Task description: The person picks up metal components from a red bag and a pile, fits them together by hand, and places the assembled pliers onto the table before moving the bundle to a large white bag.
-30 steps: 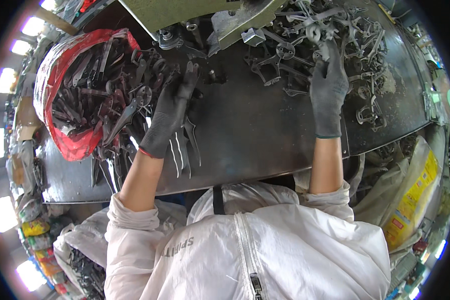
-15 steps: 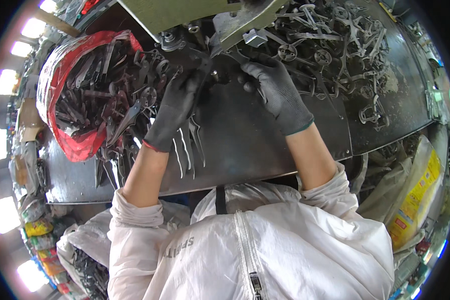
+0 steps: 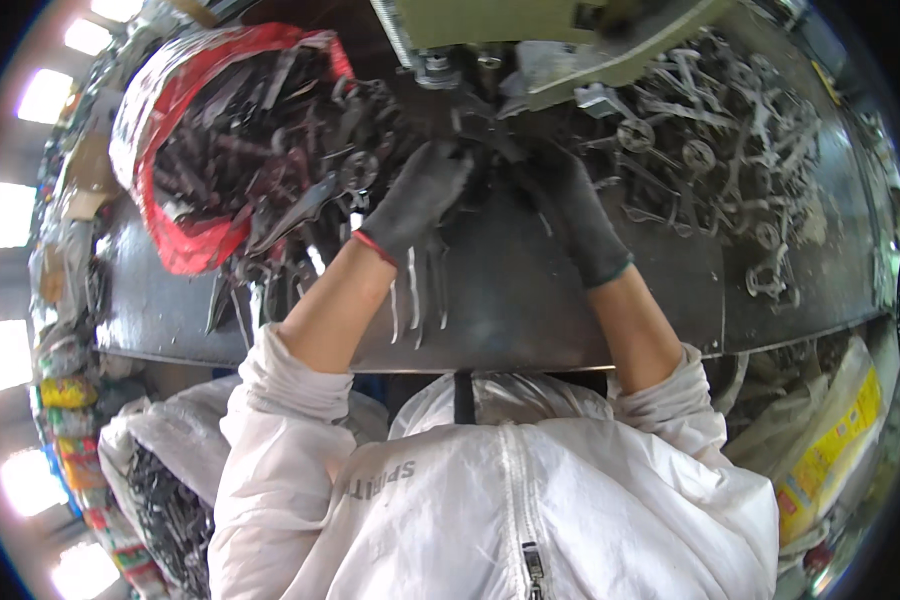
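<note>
Metal part [image 3: 482, 127], grey. Head view: near machine [image 3: 500, 25]; one-to-two o'clock from left hand [image 3: 420, 195], ten-to-eleven from right hand [image 3: 570, 215]; neither clearly nearer. Long axis: apparently ten-to-four. Both hands: fingers blurred, shadowed; spread and hold indeterminable.

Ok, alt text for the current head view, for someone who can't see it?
A person's gloved left hand and right hand are close together at a blurred metal piece over a dark table, in front of a green machine, their grip unclear. A red-rimmed bag of metal parts lies to the left; a heap of grey parts lies to the right.
</note>
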A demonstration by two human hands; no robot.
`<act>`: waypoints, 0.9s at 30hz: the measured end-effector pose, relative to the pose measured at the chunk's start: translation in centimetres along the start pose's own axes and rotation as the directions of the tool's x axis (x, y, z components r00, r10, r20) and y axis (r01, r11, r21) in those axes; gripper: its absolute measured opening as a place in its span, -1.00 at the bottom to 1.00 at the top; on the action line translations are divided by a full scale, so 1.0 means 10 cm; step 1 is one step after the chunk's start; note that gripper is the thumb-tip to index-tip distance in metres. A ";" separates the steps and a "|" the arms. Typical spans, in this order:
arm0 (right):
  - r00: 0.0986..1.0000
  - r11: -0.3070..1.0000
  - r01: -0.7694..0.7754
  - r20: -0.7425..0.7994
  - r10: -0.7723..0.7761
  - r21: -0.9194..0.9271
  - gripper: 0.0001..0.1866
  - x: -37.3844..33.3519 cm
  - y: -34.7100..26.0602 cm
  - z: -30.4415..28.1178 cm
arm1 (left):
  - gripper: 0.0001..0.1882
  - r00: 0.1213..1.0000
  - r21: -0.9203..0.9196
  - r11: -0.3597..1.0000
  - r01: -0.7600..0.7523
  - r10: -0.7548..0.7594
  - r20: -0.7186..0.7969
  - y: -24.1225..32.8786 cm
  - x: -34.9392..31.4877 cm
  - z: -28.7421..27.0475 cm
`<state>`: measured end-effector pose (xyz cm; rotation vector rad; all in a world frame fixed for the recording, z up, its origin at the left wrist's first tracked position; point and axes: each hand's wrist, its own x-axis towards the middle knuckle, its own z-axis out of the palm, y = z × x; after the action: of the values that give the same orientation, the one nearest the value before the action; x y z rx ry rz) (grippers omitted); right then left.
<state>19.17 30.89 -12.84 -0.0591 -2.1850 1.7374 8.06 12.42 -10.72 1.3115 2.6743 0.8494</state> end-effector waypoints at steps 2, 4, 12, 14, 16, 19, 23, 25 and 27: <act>0.938 0.802 -0.348 0.166 0.306 0.486 -0.61 0.00 -0.24 -0.02 | -0.75 0.959 0.008 0.967 0.256 -0.255 0.125 0.21 -0.03 -0.40; 0.910 0.797 -0.408 0.127 0.395 0.445 -0.66 0.00 -0.22 0.05 | -0.77 0.985 0.044 0.995 0.092 -0.085 -0.151 0.32 -0.10 -0.77; 0.914 0.828 -0.400 0.107 0.390 0.393 -0.71 -0.01 -0.45 0.06 | -0.75 0.997 0.791 0.610 0.052 -0.080 -0.004 -1.92 -0.49 -2.11; 0.908 0.856 -0.416 0.085 0.410 0.306 -0.70 0.04 -0.59 0.08 | -0.75 0.985 0.857 0.493 -0.149 0.003 0.170 -2.24 -0.53 -2.17; 0.900 0.852 -0.434 0.102 0.424 0.292 -0.68 -0.01 -0.67 0.01 | -0.73 0.961 0.851 0.491 -0.186 -0.088 0.260 -2.25 -0.47 -2.15; 0.865 0.813 -0.499 0.126 0.485 0.301 -0.65 -0.08 -0.54 -0.05 | -0.73 0.966 0.900 0.383 -0.208 -0.065 0.251 -2.09 -0.39 -2.03; 0.829 0.745 -0.552 0.150 0.539 0.375 -0.62 -0.15 -0.35 -0.07 | -0.75 0.990 0.923 0.366 -0.117 -0.036 0.139 -2.10 -0.48 -1.91; 0.834 0.747 -0.549 0.176 0.524 0.375 -0.62 -0.14 -0.34 -0.05 | -0.73 0.990 0.912 0.387 -0.139 0.024 0.140 -2.25 -0.57 -2.01; 0.843 0.753 -0.537 0.196 0.501 0.380 -0.62 -0.10 -0.38 -0.01 | -0.74 0.992 0.897 0.424 -0.124 0.084 0.097 -2.37 -0.75 -2.21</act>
<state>20.86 29.74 -9.43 -0.5485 -1.8961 2.5323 -10.14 -14.83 -5.12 1.5551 3.0861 -0.8572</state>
